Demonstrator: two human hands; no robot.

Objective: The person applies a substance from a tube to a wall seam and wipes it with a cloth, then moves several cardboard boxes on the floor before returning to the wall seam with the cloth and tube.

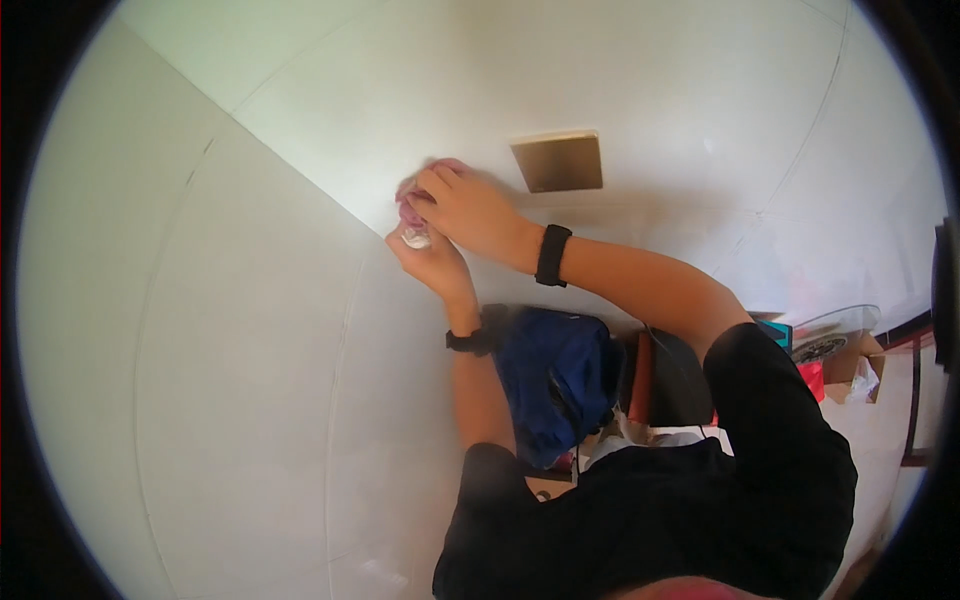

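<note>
Close to the corner of two pale walls, both my hands are together on a crumpled pink thing [408,213], thin like cloth or film. My right hand [475,212] comes from the right and pinches it from above, fingers curled. Below, my left hand [436,268] holds its lower part between thumb and fingers. A small white piece [416,240] shows between the left thumb and fingers; whether it belongs to the pink thing I cannot tell. Each wrist wears a black band, the right one [552,255] in plain sight.
A square gold-brown wall plate [557,163] is just right of my hands. Under my forearms lie a dark blue bag [555,375] and a dark item with a reddish-brown edge [645,380]. Farther right are a fan [822,348] and a cardboard box [862,372].
</note>
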